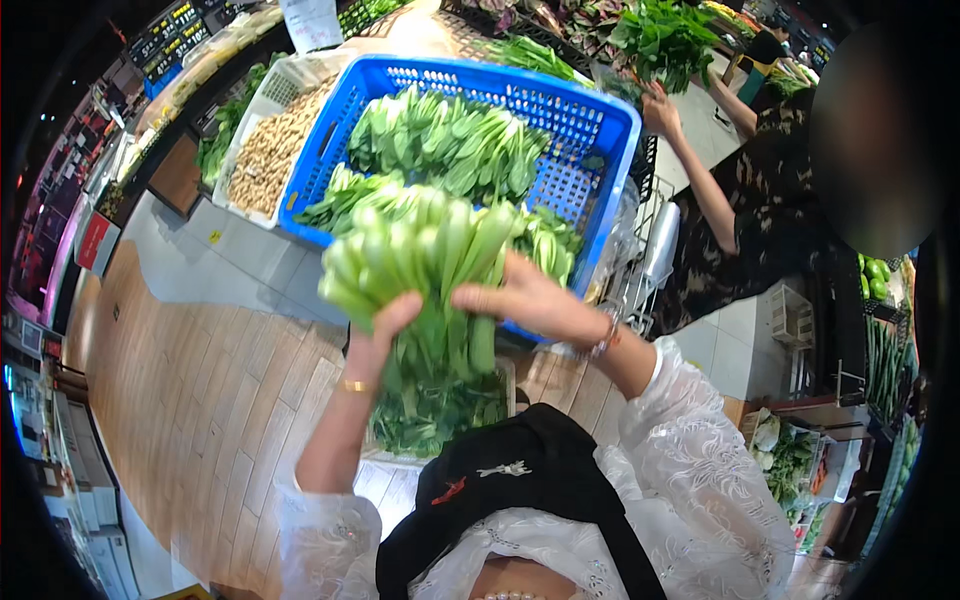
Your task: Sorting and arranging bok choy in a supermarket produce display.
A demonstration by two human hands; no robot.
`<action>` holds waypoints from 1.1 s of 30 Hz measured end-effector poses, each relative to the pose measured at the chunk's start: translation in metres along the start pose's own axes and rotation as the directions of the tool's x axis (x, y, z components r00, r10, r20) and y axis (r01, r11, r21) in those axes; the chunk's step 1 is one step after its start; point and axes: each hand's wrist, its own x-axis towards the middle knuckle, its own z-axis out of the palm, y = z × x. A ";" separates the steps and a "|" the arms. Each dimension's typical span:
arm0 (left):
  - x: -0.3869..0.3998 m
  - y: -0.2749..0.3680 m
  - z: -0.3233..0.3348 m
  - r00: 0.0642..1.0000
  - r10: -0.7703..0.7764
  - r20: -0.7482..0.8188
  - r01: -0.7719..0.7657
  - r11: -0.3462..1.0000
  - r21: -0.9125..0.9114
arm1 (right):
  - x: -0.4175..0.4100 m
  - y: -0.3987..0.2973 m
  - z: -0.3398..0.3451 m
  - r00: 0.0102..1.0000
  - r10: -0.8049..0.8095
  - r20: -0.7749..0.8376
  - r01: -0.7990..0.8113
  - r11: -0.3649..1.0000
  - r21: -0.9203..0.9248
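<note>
Between my two hands is a thick bunch of bok choy (420,247), its pale stalk ends facing away from me and its leaves hanging towards me. My left hand (382,322) grips it from the left, thumb across the stalks. From the other side my right hand (536,300) clasps the stalks, thumb pointing left; its fingertips are partly hidden. Slight blur covers the bunch. Just beyond it stands a blue perforated plastic crate (581,86), with more bundles of leafy greens (450,142) laid inside in rows.
A white basket of peanuts (281,142) adjoins the crate's left side. Below my hands, dark leafy greens (442,416) fill a light basket, partly hidden. At the right, another person's hand (660,109) holds leafy greens (664,41) beside a metal cart (649,277).
</note>
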 end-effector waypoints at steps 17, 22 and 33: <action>0.336 -0.068 0.175 0.889 0.134 0.439 -0.116 0.991 -0.067 | 0.096 0.032 -0.267 0.763 0.322 -0.560 -0.561 0.760 -0.327; 0.375 -0.082 0.182 0.835 0.222 0.504 -0.332 0.933 0.139 | 0.122 0.040 -0.261 0.795 -0.056 -0.604 -0.606 -0.027 -0.795; 0.412 -0.153 0.155 0.874 0.067 0.481 -0.482 0.237 0.844 | 0.120 0.062 -0.215 0.978 -0.161 -0.133 -0.115 0.114 -0.987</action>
